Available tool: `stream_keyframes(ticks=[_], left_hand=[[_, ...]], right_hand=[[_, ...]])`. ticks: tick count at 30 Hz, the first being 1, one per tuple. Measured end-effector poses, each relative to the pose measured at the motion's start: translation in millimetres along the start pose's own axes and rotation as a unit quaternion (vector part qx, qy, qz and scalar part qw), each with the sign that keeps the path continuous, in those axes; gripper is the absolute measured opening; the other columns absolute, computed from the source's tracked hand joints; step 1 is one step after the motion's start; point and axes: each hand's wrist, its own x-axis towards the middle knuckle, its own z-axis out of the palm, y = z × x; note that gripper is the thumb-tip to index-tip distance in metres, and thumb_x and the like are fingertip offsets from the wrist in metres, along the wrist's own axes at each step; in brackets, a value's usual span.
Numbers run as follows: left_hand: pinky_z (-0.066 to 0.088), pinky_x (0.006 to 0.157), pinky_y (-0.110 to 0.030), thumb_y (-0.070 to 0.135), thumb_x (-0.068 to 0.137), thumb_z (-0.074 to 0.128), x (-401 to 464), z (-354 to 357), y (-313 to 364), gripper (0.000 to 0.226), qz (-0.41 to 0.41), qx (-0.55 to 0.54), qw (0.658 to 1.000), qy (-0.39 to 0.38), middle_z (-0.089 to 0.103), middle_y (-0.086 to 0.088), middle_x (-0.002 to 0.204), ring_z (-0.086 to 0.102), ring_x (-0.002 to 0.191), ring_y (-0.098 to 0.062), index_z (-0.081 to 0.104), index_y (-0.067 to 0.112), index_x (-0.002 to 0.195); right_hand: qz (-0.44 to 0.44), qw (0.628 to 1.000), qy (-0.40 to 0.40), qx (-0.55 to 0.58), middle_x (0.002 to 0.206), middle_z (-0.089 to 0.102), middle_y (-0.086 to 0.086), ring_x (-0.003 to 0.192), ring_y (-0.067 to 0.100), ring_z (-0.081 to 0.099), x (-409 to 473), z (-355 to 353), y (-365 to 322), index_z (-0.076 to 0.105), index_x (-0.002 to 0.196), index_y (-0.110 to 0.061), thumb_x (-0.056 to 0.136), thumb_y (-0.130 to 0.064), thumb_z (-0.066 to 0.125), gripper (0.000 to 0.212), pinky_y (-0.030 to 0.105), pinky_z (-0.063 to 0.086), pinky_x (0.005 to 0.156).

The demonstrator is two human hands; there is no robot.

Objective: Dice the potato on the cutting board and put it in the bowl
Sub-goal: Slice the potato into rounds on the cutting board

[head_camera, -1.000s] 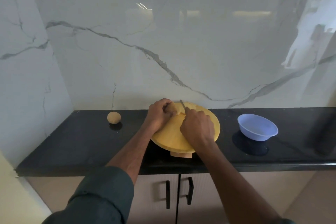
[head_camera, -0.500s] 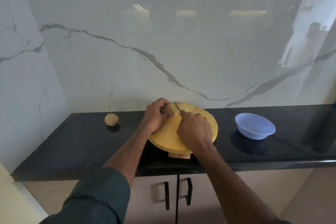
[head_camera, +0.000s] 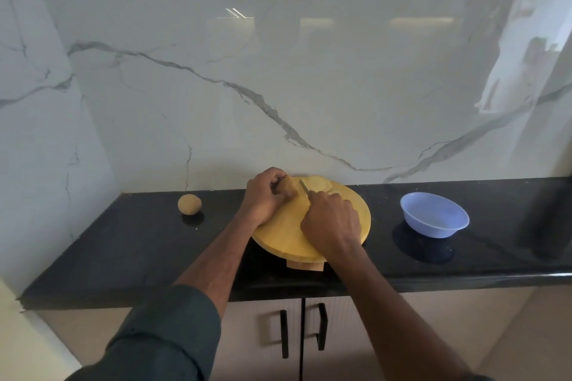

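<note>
Potato (head_camera: 288, 187) gripped by left hand (head_camera: 263, 196), knife (head_camera: 304, 188) clenched in right hand (head_camera: 331, 223); slice evenly, fingertips tucked back.

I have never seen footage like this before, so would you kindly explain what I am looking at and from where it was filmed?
No machine here: a camera worn on a person's head looks down at their own two arms. On a black counter sits a round yellow cutting board. The left hand holds a potato steady; the right hand grips a knife cutting it. Pale slices lie on the board's far side. A second whole potato rests to the left, a blue bowl to the right.
</note>
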Motion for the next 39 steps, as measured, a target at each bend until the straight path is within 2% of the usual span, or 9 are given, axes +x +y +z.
stream_keyframes(ticks=[5, 11, 14, 20, 23, 28, 33, 36, 39], left_hand=[[0.043, 0.07, 0.001, 0.017, 0.088, 0.077, -1, -1, 0, 0.04, 0.002, 0.003, 1.0, 0.002, 0.064, 0.003, 0.111, 0.059, 0.098, -0.008, 0.065, 0.012, 0.126], [0.048, 0.088, -0.017, 0.022, 0.08, 0.084, 0, 1, 2, 0.053, -0.008, -0.005, 1.0, -0.002, 0.068, -0.002, 0.12, 0.062, 0.103, -0.013, 0.065, 0.012, 0.128], [0.048, 0.091, -0.02, 0.023, 0.081, 0.083, 0, 2, 4, 0.053, -0.007, -0.004, 1.0, -0.001, 0.069, -0.004, 0.123, 0.062, 0.104, -0.012, 0.065, 0.012, 0.13], [0.044, 0.084, -0.011, 0.025, 0.082, 0.083, 0, 1, 3, 0.054, -0.016, -0.007, 1.0, -0.007, 0.068, -0.004, 0.124, 0.06, 0.102, -0.011, 0.064, 0.012, 0.131], [0.04, 0.075, -0.004, 0.024, 0.084, 0.082, -1, 1, 3, 0.052, -0.015, 0.0, 1.0, -0.008, 0.068, -0.004, 0.124, 0.059, 0.101, -0.009, 0.063, 0.011, 0.131], [0.037, 0.073, -0.002, 0.019, 0.088, 0.077, -1, 2, 2, 0.047, -0.01, 0.001, 1.0, -0.021, 0.065, -0.002, 0.12, 0.058, 0.102, -0.011, 0.06, 0.019, 0.132], [0.041, 0.086, -0.018, 0.016, 0.091, 0.073, -4, 2, 3, 0.057, -0.005, -0.008, 0.999, -0.038, 0.057, 0.004, 0.115, 0.056, 0.107, -0.012, 0.051, 0.026, 0.142], [0.04, 0.096, -0.026, 0.012, 0.093, 0.067, -2, 3, 5, 0.064, 0.021, 0.027, 0.998, -0.061, 0.05, -0.003, 0.137, 0.051, 0.121, -0.016, 0.042, 0.035, 0.147], [0.04, 0.105, -0.036, 0.002, 0.092, 0.055, 2, 5, 11, 0.072, 0.063, 0.1, 0.987, -0.107, 0.025, -0.004, 0.156, 0.031, 0.143, -0.023, 0.037, 0.053, 0.139]], right_hand=[[0.002, 1.0, 0.016, 0.009, 0.088, 0.053, 0.002, 0.077, 0.024, 0.052, 0, 1, 1, 0.06, 0.13, -0.02, 0.093, -0.013, 0.043, 0.041, 0.035, 0.04, 0.062], [-0.025, 0.998, 0.043, 0.035, 0.095, 0.067, 0.007, 0.079, 0.028, 0.059, 0, 5, 1, 0.049, 0.146, -0.026, 0.099, -0.018, 0.042, 0.047, 0.037, 0.045, 0.061], [-0.029, 0.998, 0.047, 0.039, 0.096, 0.068, 0.007, 0.079, 0.029, 0.061, -1, 5, 1, 0.048, 0.147, -0.025, 0.1, -0.019, 0.042, 0.048, 0.039, 0.051, 0.063], [0.01, 0.998, 0.063, 0.031, 0.096, 0.067, 0.006, 0.081, 0.029, 0.061, 0, 6, 3, 0.049, 0.145, -0.022, 0.1, -0.02, 0.039, 0.047, 0.037, 0.041, 0.064], [0.032, 0.998, 0.055, 0.017, 0.097, 0.066, 0.005, 0.081, 0.027, 0.06, 1, 4, 3, 0.051, 0.142, -0.021, 0.097, -0.018, 0.038, 0.047, 0.037, 0.042, 0.065], [0.047, 0.998, 0.043, 0.014, 0.092, 0.063, 0.003, 0.079, 0.026, 0.06, 1, 2, 1, 0.056, 0.132, -0.02, 0.095, -0.017, 0.041, 0.04, 0.036, 0.043, 0.065], [0.057, 0.997, 0.041, 0.021, 0.087, 0.062, 0.003, 0.077, 0.026, 0.059, 1, 1, 2, 0.061, 0.108, -0.015, 0.095, -0.02, 0.044, 0.021, 0.036, 0.046, 0.065], [0.056, 0.997, 0.048, 0.031, 0.088, 0.064, 0.003, 0.077, 0.026, 0.06, 0, 2, 3, 0.061, 0.105, -0.016, 0.096, -0.021, 0.044, 0.02, 0.039, 0.051, 0.069], [0.053, 0.996, 0.056, 0.034, 0.089, 0.065, 0.003, 0.078, 0.026, 0.061, -1, 3, 3, 0.061, 0.108, -0.017, 0.097, -0.021, 0.043, 0.022, 0.04, 0.053, 0.071]])
